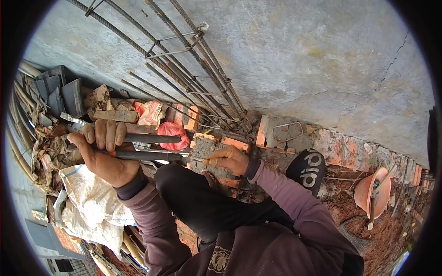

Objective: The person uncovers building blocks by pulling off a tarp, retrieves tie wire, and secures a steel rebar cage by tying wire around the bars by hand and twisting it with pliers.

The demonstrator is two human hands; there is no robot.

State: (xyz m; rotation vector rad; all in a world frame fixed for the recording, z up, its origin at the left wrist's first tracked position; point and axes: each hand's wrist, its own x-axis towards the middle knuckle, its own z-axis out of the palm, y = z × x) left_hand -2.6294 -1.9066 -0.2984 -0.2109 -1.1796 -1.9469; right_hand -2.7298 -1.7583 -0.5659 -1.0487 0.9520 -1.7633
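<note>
My left hand (106,152) is wrapped around a tool with two long dark handles (152,138), which looks like a pair of cutters. The handles point right, slightly apart, and a bit of bright metal shows on the far side of my fingers. My right hand (229,159) is closed in a pinch just over grey mortar (202,148) on the brickwork. Something thin and pale seems to be at its fingertips, too small to name. Beside the handle ends lies a red plastic bag (174,135).
Tied rebar (184,73) rises against the grey wall (294,55). A bent steel stirrup (287,132) lies on the low brick wall (338,146). An orange bucket (372,193), a bundle of wire (355,232), white sacks (94,193) and dark tiles (72,99) stand around.
</note>
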